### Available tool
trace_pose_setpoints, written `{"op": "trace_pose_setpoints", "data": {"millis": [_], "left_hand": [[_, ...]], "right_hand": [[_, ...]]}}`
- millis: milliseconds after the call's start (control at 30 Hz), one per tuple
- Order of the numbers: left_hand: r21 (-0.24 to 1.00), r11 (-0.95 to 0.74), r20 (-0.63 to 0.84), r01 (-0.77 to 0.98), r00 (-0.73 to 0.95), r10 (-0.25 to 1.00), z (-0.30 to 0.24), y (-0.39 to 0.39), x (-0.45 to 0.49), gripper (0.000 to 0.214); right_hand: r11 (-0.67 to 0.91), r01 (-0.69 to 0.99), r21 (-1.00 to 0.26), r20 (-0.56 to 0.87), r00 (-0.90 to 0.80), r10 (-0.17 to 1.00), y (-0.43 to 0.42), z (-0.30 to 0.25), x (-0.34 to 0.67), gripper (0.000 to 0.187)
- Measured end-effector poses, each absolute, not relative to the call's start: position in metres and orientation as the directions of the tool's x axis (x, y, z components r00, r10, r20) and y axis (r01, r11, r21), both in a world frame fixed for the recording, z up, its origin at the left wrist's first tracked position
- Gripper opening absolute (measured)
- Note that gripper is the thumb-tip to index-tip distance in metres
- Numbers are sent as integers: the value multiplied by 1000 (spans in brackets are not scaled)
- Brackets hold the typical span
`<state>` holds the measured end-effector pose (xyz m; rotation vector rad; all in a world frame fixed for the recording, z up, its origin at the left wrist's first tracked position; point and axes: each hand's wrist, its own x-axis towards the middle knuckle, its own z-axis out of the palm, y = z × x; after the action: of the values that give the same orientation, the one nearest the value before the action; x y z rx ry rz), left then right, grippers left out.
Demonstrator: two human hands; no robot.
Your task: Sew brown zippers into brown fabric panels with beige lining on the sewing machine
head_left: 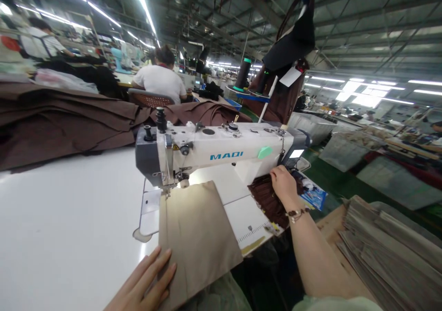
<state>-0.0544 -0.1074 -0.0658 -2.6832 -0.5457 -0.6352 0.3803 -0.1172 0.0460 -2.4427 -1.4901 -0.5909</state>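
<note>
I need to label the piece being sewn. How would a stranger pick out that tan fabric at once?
Start at the white sewing machine. The tan fabric panel lies flat under its needle, with the left hand on its near corner. It is light tan; the pieces under the right hand are dark brown.

One head-worn view looks forward and down, close over the sewing machine (221, 157) and table (69, 219).

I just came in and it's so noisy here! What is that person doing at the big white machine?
A person sits at a white MAQI sewing machine. Their left hand lies flat on a tan rectangular piece of fabric whose far edge sits under the needle. Their right hand reaches to a pile of small dark brown fabric pieces beside the machine. Folded brown cloth is stacked behind, and another person in a white shirt works farther back.
</note>
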Motion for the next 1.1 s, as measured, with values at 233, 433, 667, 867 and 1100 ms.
{"op": "trace_pose_setpoints", "data": {"millis": [233,433,667,867,1100], "left_hand": [[-138,-873,498,468,795,347,-62,-112,-52,44],[-87,-871,500,484,777,382,-57,-117,-51,42],[-105,-862,565,496,743,359,-50,-118,-46,38],[-172,-846,527,504,773,353,-34,-124,-41,33],[86,-823,374,561,748,549,-20,-141,-37,36]], "right_hand": [[-415,908,-56,429,397,811,-122,48,388,20],[-386,900,-203,426,436,792,-109,40,394,22],[-181,790,-586,579,564,589,-126,58,373,15],[261,314,-913,397,531,748,-134,40,261,21],[342,314,-886,351,-29,936,-134,8,165,6]]}}
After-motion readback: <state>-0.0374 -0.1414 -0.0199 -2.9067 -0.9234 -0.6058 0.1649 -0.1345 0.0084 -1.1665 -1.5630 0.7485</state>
